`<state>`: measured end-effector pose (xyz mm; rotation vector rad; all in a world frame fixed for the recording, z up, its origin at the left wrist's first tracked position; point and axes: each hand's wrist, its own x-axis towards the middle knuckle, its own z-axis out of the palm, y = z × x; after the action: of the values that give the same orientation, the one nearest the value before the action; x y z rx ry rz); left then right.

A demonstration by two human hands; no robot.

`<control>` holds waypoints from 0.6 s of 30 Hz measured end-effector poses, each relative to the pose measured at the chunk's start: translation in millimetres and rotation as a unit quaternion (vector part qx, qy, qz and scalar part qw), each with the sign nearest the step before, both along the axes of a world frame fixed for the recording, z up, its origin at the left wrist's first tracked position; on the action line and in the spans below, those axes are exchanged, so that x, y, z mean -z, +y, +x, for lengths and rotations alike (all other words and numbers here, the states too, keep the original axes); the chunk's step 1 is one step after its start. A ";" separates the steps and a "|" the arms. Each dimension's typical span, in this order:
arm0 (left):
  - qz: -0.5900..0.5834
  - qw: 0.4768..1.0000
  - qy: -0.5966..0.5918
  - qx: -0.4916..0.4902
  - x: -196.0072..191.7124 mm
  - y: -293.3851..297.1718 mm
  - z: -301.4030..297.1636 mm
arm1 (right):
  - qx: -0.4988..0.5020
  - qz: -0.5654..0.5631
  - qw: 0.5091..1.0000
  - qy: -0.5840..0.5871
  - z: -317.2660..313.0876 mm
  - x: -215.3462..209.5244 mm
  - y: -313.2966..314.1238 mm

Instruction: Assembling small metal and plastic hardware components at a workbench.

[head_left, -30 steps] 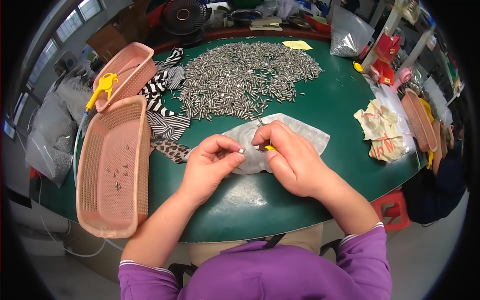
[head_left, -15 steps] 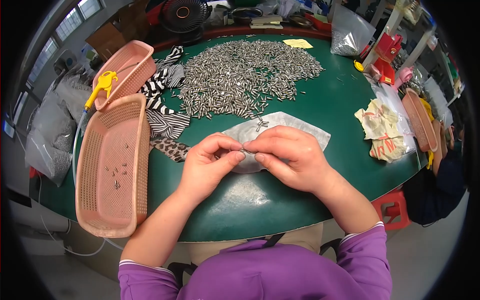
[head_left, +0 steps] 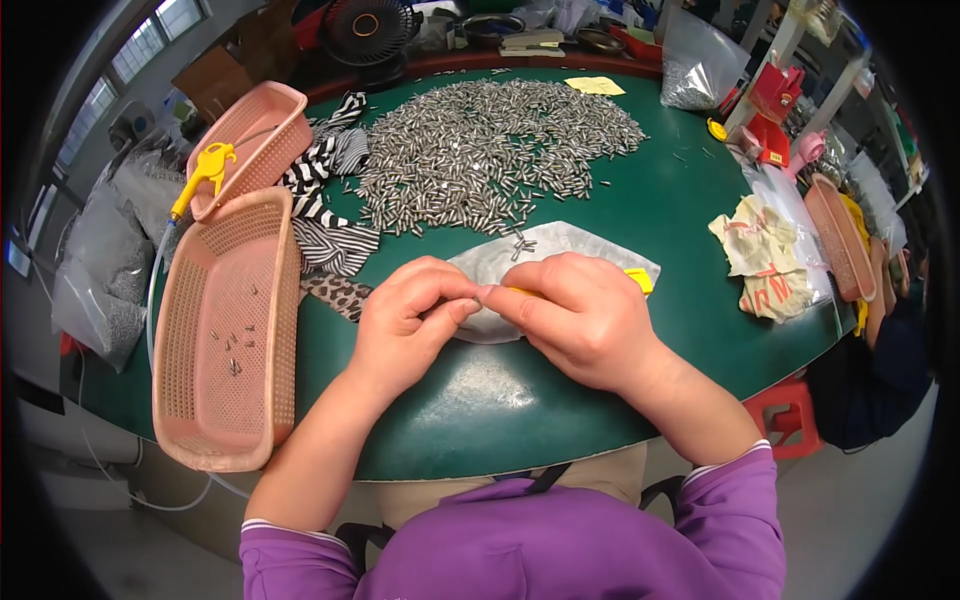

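Gripping yellow tool (head_left: 638,281), end jutting outboard, R hand (head_left: 585,312) touches pinched L hand (head_left: 408,316), L's contents unclear.

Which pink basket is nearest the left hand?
The left front basket, with metal parts inside; the basket behind it and the far right basket are farther.

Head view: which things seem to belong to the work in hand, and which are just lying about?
Likely in use:
yellow object in the right hand
grey sheet bearing a few metal parts
metal-part pile beyond it
large pink basket

Seemingly just lying about:
striped cloth
black fan
yellow air gun
yellow paper
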<state>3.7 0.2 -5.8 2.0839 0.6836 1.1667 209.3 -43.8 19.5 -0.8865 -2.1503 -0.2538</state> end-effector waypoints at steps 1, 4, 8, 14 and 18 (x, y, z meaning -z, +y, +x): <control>0.002 1.000 0.013 0.011 -0.5 -0.2 -1.0 | 0.009 0.037 0.999 -0.015 0.1 -0.2 0.0; -0.011 0.999 0.018 0.024 1.1 -4.0 0.2 | 0.027 0.058 0.998 -0.026 6.1 -2.2 6.3; -0.056 0.998 -0.024 0.009 1.9 -3.6 0.1 | -0.041 -0.106 0.988 0.104 5.8 3.7 5.0; -0.066 0.997 -0.041 -0.014 -0.4 -4.4 -0.2 | -0.078 -0.178 0.971 0.138 2.9 1.5 1.7; -0.048 0.998 -0.031 -0.017 -1.2 -5.0 0.0 | -0.075 -0.166 0.974 0.135 1.6 3.2 2.3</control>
<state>3.7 -4.8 -4.6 1.9563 0.7335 1.1886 210.9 -41.5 16.4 -0.8796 -2.0174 0.2956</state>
